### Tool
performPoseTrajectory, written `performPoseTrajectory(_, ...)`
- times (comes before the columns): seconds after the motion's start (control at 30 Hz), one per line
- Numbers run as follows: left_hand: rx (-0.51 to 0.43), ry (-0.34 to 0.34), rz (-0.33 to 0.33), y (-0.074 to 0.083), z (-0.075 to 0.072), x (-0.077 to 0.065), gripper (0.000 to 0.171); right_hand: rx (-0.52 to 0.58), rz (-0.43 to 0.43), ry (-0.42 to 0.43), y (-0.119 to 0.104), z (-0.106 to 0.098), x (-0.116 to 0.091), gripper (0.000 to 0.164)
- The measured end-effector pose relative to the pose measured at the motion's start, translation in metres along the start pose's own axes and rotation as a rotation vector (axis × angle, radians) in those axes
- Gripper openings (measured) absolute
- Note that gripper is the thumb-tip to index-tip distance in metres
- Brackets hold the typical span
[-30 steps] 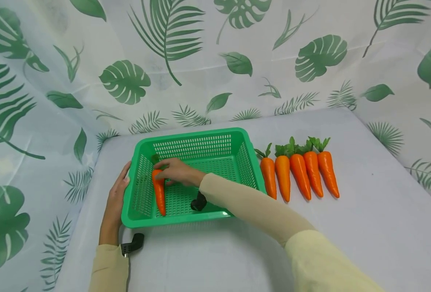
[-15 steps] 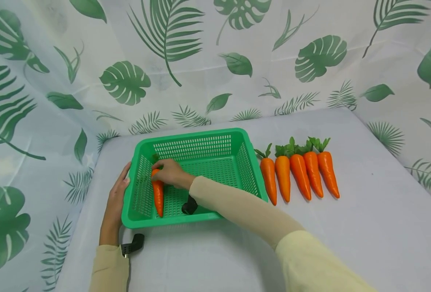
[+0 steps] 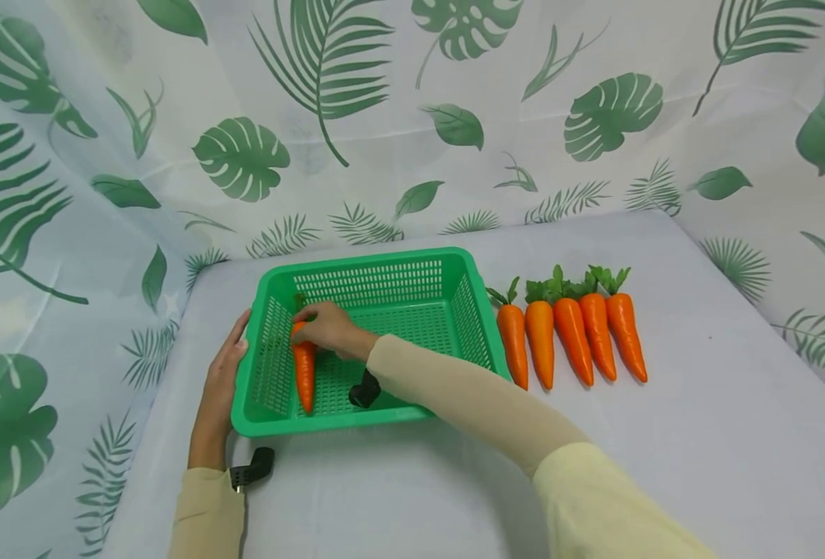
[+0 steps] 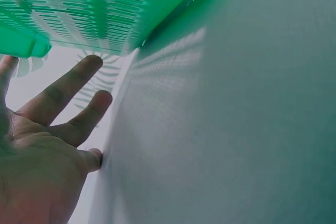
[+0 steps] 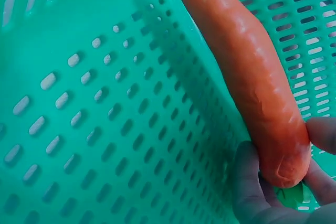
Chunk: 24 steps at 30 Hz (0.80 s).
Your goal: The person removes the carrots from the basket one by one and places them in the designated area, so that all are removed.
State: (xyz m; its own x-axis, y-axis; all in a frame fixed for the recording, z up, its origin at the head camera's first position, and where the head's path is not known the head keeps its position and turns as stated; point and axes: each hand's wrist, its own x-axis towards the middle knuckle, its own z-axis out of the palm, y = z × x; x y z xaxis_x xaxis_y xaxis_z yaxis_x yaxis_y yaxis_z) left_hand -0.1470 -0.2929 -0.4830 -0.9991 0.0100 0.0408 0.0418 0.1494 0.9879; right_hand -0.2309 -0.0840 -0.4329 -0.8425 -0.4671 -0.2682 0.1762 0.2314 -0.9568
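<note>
Inside the green plastic basket (image 3: pixel 356 423), near its left wall, an orange carrot (image 3: pixel 304 380) points its tip toward the front. My right hand (image 3: pixel 332 328) grips this carrot by its thick, leafy end; the right wrist view has the thumb and fingers around that end of the carrot (image 5: pixel 257 77), with a bit of green leaf below. My left hand (image 3: pixel 227 373) lies along the outside of the basket's left wall. In the left wrist view the fingers of the left hand (image 4: pixel 47 145) are spread and fairly straight beside the slotted basket wall (image 4: pixel 105 14).
Several carrots (image 3: pixel 572 341) with green tops lie side by side on the white table (image 3: pixel 384 497), just right of the basket. A leaf-patterned cloth (image 3: pixel 384 140) rises behind and at both sides. A black wrist camera (image 3: pixel 365 390) hangs inside the basket under the right wrist.
My right hand and the carrot have shifted slightly left within the basket, and the right forearm has moved left. The left hand stays at the basket's left side.
</note>
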Motion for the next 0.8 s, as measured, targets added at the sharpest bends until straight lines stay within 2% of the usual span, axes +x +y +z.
performPoseTrajectory(0.37,-0.003,-0.002,0.022,-0.001,0.002,0.000,0.055,0.047,0.014,-0.007,-0.003,-0.011,-0.002,0.043)
performPoseTrajectory(0.8,0.002,0.017,0.028,0.002,0.004,0.000,0.058,0.080,0.016,-0.035,-0.011,-0.040,-0.012,0.044)
